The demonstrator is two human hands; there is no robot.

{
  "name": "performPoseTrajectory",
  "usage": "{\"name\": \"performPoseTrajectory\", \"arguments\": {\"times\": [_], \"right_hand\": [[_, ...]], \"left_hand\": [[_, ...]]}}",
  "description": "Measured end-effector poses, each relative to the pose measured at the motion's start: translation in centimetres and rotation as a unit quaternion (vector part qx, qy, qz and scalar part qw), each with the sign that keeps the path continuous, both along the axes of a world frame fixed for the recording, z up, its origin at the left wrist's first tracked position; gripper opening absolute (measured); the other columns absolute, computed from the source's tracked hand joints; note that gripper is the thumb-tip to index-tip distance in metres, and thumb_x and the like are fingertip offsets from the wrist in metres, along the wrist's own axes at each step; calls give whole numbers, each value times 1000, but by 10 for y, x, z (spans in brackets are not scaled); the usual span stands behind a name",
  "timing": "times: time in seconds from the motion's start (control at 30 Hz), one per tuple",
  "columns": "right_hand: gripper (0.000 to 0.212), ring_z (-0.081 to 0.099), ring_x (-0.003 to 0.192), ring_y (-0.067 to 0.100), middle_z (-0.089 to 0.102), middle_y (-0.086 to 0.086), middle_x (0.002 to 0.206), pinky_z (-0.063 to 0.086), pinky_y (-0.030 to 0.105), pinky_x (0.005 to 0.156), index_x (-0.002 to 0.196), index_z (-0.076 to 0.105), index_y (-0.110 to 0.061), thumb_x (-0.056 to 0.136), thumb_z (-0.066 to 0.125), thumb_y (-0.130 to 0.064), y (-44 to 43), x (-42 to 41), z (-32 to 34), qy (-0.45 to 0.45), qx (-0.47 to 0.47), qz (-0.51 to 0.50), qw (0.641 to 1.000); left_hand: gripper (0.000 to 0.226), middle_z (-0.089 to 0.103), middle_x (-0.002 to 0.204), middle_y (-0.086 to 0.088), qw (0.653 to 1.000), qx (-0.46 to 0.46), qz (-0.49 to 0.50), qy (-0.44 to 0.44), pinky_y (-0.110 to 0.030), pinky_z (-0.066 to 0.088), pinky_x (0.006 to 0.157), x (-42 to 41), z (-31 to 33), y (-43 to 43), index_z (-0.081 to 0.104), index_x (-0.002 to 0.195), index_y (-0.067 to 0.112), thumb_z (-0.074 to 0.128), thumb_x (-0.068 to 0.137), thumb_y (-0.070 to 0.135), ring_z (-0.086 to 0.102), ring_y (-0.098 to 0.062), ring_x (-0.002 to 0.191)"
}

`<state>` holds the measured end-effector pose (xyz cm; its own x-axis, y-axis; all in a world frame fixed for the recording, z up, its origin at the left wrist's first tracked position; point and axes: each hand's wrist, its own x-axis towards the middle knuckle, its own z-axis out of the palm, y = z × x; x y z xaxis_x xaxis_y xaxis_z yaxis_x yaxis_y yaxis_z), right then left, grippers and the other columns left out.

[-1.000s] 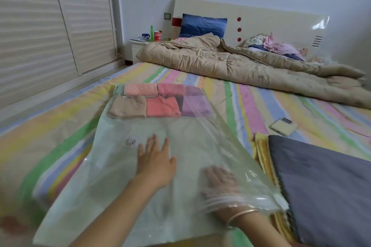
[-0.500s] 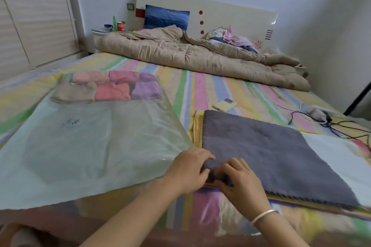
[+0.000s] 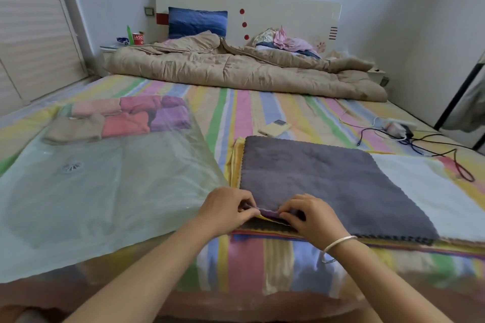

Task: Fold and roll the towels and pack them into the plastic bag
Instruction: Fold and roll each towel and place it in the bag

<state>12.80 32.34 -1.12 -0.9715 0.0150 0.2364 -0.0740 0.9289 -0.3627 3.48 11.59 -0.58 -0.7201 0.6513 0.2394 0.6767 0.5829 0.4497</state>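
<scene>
A dark grey towel (image 3: 322, 181) lies flat on top of a stack of towels on the striped bed, with yellow towel edges (image 3: 234, 162) showing beneath. My left hand (image 3: 227, 208) and my right hand (image 3: 311, 217) pinch its near-left corner, which is lifted slightly off the stack. To the left lies the clear plastic bag (image 3: 105, 191), flat, with several rolled towels (image 3: 123, 120) in pink, beige and purple packed at its far end.
A phone (image 3: 274, 128) lies beyond the stack. Black cables and a charger (image 3: 401, 131) trail on the right. A white cloth (image 3: 430, 191) lies right of the grey towel. A beige quilt (image 3: 236, 68) is bunched at the headboard.
A second ago my left hand pressed on the plastic bag with my right hand inside it. Both moved right to the grey towel's near corner and now pinch it slightly lifted.
</scene>
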Motion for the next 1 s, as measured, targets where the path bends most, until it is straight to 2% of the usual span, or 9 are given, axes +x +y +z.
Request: {"name": "performPoseTrajectory", "arguments": {"times": [0.1, 0.2, 0.33, 0.43, 0.53, 0.63, 0.7, 0.83, 1.0], "right_hand": [[9, 52, 86, 6, 63, -17, 89, 45, 23, 67, 95, 71, -34, 88, 64, -33, 3, 5, 0, 16, 28, -4, 999], [11, 54, 85, 9, 64, -14, 88, 37, 19, 60, 94, 68, -31, 84, 69, -34, 8, 12, -2, 31, 74, -20, 997], [6, 63, 75, 25, 68, -5, 78, 46, 34, 60, 84, 69, -23, 80, 71, -26, 35, 12, -1, 79, 133, -110, 982], [21, 62, 71, 26, 66, -2, 71, 38, 34, 58, 74, 59, -23, 84, 66, -40, 63, 12, 4, 69, 145, -172, 972], [40, 58, 57, 28, 57, -2, 56, 31, 32, 55, 63, 42, -22, 84, 64, -48, 92, 4, 2, 78, 154, -186, 967], [45, 55, 51, 29, 54, 1, 51, 34, 34, 54, 61, 37, -21, 82, 66, -49, 123, -18, 1, 80, 193, -182, 961], [44, 56, 55, 28, 54, 1, 55, 33, 33, 54, 64, 39, -22, 83, 62, -54, 145, -38, 3, 71, 196, -189, 960], [43, 60, 77, 22, 59, -4, 73, 38, 33, 57, 77, 47, -25, 82, 49, -67, 175, -84, 11, 43, 169, -209, 962], [46, 60, 78, 28, 62, 4, 78, 28, 31, 57, 73, 46, -27, 77, 53, -72, 198, -139, 21, 55, 173, -209, 961]], "left_hand": [[13, 72, 88, 12, 999, -7, 6, -32, -29, 50, 77, -10, 3, 2, 73, 91, 30, 62, 86, 36, 64, -8, 86], [11, 71, 82, 14, 998, -6, 22, -59, -30, 52, 75, -19, 5, 8, 71, 80, 33, 59, 80, 32, 64, -8, 82], [13, 68, 75, 13, 990, 51, 85, -103, -29, 51, 73, -40, 6, 22, 65, 69, 32, 60, 81, 29, 63, -12, 79], [13, 65, 71, 6, 979, 102, 139, -113, -30, 48, 70, -60, 5, 37, 63, 77, 25, 59, 89, 31, 62, -20, 77], [17, 63, 70, 4, 967, 134, 177, -123, -29, 41, 63, -79, 1, 58, 60, 81, 22, 57, 92, 34, 59, -22, 73], [17, 67, 81, 1, 963, 130, 209, -109, -32, 47, 70, -107, -6, 83, 58, 83, 20, 56, 93, 34, 61, -25, 80], [18, 67, 84, -2, 963, 128, 219, -92, -34, 47, 72, -127, -14, 97, 56, 82, 19, 56, 93, 33, 62, -29, 85], [19, 68, 85, -6, 965, 112, 232, -48, -39, 49, 72, -160, -26, 112, 56, 86, 17, 55, 94, 34, 61, -33, 83], [19, 66, 76, -5, 965, 99, 244, -12, -42, 49, 67, -188, -30, 120, 54, 87, 16, 52, 95, 34, 59, -33, 78]]}}
